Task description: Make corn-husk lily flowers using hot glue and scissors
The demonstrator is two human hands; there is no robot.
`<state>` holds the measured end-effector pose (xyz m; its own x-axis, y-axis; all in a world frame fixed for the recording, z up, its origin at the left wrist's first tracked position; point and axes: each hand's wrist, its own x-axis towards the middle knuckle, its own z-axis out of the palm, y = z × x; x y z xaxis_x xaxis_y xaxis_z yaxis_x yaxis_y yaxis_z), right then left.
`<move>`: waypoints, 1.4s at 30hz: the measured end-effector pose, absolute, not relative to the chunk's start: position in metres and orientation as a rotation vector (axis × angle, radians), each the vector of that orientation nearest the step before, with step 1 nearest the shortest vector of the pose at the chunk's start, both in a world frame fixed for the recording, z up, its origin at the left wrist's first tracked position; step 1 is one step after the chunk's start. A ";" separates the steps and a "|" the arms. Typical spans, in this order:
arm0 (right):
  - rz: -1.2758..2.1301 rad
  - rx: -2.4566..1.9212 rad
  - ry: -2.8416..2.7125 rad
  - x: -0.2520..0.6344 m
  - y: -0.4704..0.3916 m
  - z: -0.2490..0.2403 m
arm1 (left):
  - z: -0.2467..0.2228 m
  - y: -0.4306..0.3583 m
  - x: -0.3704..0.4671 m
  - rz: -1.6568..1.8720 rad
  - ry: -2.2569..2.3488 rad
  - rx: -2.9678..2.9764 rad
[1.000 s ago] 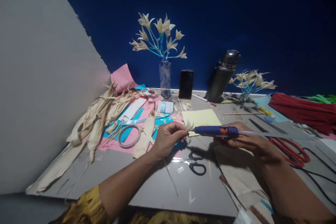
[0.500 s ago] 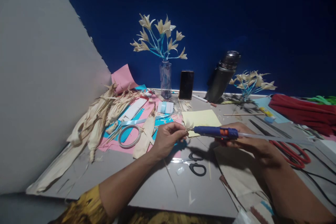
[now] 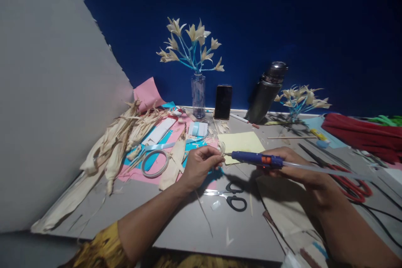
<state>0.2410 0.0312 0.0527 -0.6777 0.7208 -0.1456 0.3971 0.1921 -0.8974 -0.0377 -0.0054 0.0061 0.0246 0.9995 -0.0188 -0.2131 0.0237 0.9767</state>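
Between the thumb and fingers of my left hand point(image 3: 202, 166) is a small pale husk petal point(image 3: 222, 147), pinched low down. My right hand point(image 3: 292, 165) is wrapped round a blue glue gun point(image 3: 256, 158), and a long clear glue stick point(image 3: 317, 167) juts from its back end. The gun's nozzle points left and meets or nearly meets the petal's base; I cannot tell whether they touch. Below the hands lie scissors with black handles point(image 3: 236, 203). A yellow paper sheet point(image 3: 241, 140) lies just behind the nozzle.
Dried husks point(image 3: 109, 146), a tape roll point(image 3: 155, 163) and coloured paper crowd the left. Behind stand a glass bottle point(image 3: 198, 96) of husk flowers, a phone point(image 3: 223, 102) and a dark flask point(image 3: 265, 92). Red-handled scissors point(image 3: 354, 188), a red cloth point(image 3: 354, 136) and cables lie right.
The petal in my left fingers has turned and tipped. The glue gun has shifted slightly left and its rear end has dropped a little. Other things have stayed put.
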 end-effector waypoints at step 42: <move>0.815 -1.205 -2.088 0.212 0.031 0.036 | 0.000 -0.004 -0.035 1.238 0.993 1.006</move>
